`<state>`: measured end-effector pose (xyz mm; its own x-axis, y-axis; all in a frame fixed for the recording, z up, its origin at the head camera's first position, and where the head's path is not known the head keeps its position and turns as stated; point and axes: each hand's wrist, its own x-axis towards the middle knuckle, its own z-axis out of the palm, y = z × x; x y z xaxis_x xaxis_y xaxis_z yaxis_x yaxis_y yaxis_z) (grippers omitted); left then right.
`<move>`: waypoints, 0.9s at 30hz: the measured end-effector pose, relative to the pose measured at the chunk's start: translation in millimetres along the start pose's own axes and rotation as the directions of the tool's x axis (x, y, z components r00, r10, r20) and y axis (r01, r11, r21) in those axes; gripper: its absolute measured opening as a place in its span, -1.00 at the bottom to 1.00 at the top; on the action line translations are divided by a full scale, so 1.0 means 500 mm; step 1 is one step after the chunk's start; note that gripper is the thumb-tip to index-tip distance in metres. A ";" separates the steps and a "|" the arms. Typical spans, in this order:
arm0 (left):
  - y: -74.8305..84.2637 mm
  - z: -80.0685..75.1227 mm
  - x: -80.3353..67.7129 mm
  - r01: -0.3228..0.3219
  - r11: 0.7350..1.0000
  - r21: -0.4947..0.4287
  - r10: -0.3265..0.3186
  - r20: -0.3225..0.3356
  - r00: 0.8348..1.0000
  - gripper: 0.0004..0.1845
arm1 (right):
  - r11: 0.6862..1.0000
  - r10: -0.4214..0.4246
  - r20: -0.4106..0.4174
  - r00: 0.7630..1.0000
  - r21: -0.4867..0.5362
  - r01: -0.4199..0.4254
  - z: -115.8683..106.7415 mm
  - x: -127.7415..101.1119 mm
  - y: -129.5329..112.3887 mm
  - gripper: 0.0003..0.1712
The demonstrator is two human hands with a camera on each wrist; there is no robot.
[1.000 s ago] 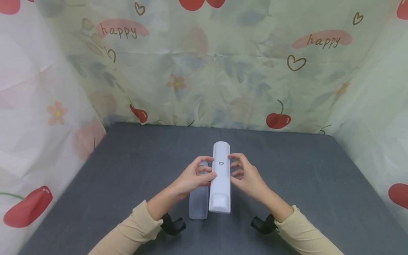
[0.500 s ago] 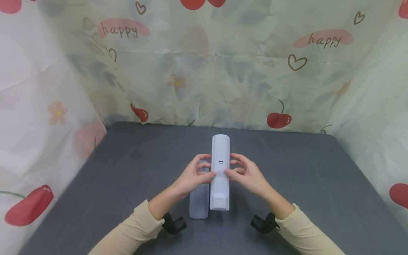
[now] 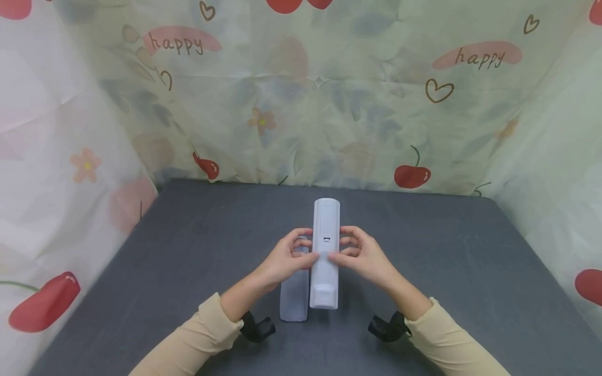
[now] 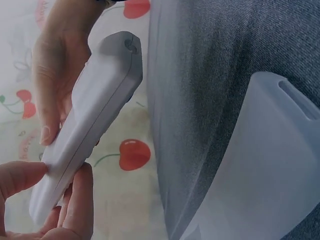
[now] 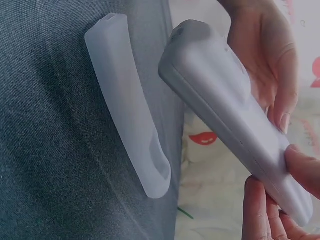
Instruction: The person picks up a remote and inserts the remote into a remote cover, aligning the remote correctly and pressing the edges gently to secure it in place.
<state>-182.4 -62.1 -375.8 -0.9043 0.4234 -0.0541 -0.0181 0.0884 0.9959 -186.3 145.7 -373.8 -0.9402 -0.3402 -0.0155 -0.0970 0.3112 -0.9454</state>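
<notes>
A white remote control [image 3: 324, 284] is held up above the table with its back face toward the head view. A small latch slot shows near the middle of that back. My left hand [image 3: 286, 260] grips its left edge, thumb [image 4: 31, 175] on the back and fingers curled under. On the opposite edge my right hand [image 3: 368, 261] pinches it the same way, thumb [image 5: 302, 167] on the back. Left of the remote, a translucent silicone remote sleeve [image 3: 294, 300] lies on the table, its far part overlapped by my left hand. The right wrist view shows the sleeve [image 5: 120, 90] at full length.
The dark grey table [image 3: 188, 250] stretches out around both hands. Printed fabric curtains [image 3: 301, 136] with cherries and hearts stand behind it and along both sides. Black wrist mounts [image 3: 256, 330] sit under each forearm.
My right thumb has come onto the remote's back, where earlier it was off at the side. The remote has shifted slightly away from me. The sleeve stays in place.
</notes>
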 end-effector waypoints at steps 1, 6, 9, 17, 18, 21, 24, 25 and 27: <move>-0.002 -0.001 0.001 -0.001 1.000 0.003 0.001 0.002 1.000 -0.42 | 1.000 -0.002 0.002 1.000 -0.003 0.002 0.000 0.000 0.000 -0.24; -0.007 -0.007 0.003 0.018 1.000 0.020 -0.018 0.009 1.000 -0.42 | 1.000 0.004 0.002 1.000 -0.015 -0.004 0.003 0.004 0.006 -0.27; -0.013 -0.016 0.005 0.031 0.998 0.052 -0.032 0.010 0.999 -0.47 | 0.999 -0.002 -0.001 1.000 -0.038 0.002 0.005 0.007 0.011 -0.30; -0.048 -0.064 0.018 0.100 0.982 0.163 -0.078 -0.137 0.987 -0.64 | 0.998 0.037 -0.090 0.995 -0.055 -0.042 0.004 0.019 0.024 -0.31; -0.053 -0.070 0.019 0.108 0.979 0.172 -0.081 -0.158 0.984 -0.66 | 0.997 0.046 -0.101 0.994 -0.054 -0.051 0.003 0.021 0.025 -0.32; -0.070 -0.085 0.025 0.141 0.970 0.197 -0.100 -0.208 0.973 -0.69 | 0.996 0.058 -0.119 0.991 -0.060 -0.065 -0.001 0.028 0.029 -0.32; -0.083 -0.095 0.030 0.189 0.956 0.225 -0.132 -0.247 0.960 -0.70 | 0.996 0.061 -0.134 0.989 -0.062 -0.069 -0.003 0.033 0.031 -0.33; -0.087 -0.098 0.031 0.206 0.950 0.235 -0.143 -0.258 0.956 -0.71 | 0.996 0.059 -0.134 0.989 -0.065 -0.068 -0.003 0.034 0.031 -0.33; -0.094 -0.102 0.032 0.239 0.941 0.241 -0.169 -0.277 0.946 -0.71 | 0.995 0.064 -0.137 0.988 -0.063 -0.073 -0.003 0.037 0.033 -0.33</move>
<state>-217.6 -105.3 -419.9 -0.9705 0.1355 -0.1996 -0.1303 0.4017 0.9065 -205.7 146.1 -388.9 -0.9804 -0.1947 -0.0310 -0.0485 0.3907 -0.9192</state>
